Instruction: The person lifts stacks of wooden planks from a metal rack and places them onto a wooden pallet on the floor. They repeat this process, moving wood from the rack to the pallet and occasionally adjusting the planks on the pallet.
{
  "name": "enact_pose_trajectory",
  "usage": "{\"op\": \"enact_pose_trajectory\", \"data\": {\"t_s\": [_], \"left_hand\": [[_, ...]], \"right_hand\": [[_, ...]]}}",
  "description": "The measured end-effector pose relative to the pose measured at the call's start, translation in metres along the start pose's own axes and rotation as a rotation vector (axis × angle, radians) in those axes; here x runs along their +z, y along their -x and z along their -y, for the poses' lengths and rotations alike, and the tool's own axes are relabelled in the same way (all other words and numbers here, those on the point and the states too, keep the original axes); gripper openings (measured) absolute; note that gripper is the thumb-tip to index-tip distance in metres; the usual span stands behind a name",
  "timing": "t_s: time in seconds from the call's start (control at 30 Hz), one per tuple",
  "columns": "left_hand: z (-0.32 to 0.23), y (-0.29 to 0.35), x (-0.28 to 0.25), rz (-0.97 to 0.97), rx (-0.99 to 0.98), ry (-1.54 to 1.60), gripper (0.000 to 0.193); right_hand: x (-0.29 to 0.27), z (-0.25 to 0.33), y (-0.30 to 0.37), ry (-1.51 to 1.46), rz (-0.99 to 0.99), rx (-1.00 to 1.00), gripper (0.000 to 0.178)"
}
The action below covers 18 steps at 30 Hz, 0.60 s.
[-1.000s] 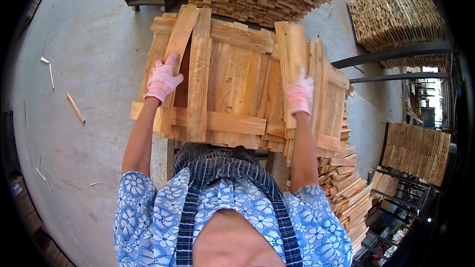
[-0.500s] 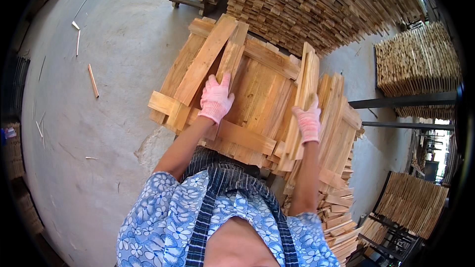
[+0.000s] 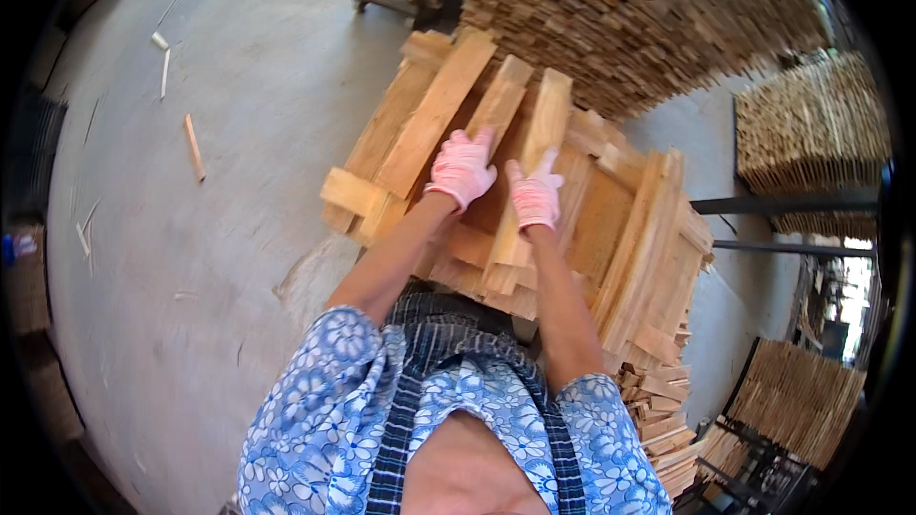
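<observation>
Both my hands wear pink knit gloves over a pile of pale wooden boards. My left hand [image 3: 462, 170] is closed on the near part of a narrow wooden board [image 3: 503, 95], its fingers over the top. Close on its right, my right hand [image 3: 536, 193] grips another wooden board [image 3: 548, 110], which slants from the far side down toward my waist. Left of them, a wider board [image 3: 434, 114] rests across short crosspieces [image 3: 355, 193]. The undersides of the gripped boards are hidden. More boards [image 3: 634, 238] lie side by side at the right of the pile.
A tall stack of wood strips [image 3: 630, 19] rises just beyond the pile. Further stacks [image 3: 811, 119] stand at the right, near a dark metal bar [image 3: 782, 202]. Loose offcuts [image 3: 668, 401] heap up at the lower right. Thin wood scraps [image 3: 195, 148] lie on the concrete floor [image 3: 239, 229].
My right hand has moved left with its board, close beside my left hand. The board under my left hand has shifted a little right, away from the wider one. The whole view has shifted slightly.
</observation>
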<state>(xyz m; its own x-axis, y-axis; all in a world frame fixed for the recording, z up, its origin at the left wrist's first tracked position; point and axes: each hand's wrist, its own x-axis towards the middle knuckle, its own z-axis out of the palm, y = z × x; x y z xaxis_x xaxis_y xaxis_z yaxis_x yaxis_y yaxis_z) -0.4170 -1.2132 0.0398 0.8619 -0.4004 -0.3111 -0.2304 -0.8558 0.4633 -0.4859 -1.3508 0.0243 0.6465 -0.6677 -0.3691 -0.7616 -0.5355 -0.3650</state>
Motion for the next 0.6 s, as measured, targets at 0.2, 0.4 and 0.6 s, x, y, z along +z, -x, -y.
{"op": "enact_pose_trajectory", "data": {"t_s": [0.2, 0.4, 0.6], "left_hand": [[0.072, -0.032, -0.014, -0.455, -0.139, 0.004, 0.069], [0.113, -0.055, 0.023, -0.196, -0.188, -0.074, 0.067], [0.05, -0.021, -0.001, -0.518, 0.032, -0.112, 0.06]], "right_hand": [[0.01, 0.013, 0.012, -0.128, -0.09, -0.041, 0.102], [0.008, 0.04, 0.015, -0.34, 0.122, -0.058, 0.103], [-0.075, -0.061, 0.024, -0.268, 0.01, -0.147, 0.093]]}}
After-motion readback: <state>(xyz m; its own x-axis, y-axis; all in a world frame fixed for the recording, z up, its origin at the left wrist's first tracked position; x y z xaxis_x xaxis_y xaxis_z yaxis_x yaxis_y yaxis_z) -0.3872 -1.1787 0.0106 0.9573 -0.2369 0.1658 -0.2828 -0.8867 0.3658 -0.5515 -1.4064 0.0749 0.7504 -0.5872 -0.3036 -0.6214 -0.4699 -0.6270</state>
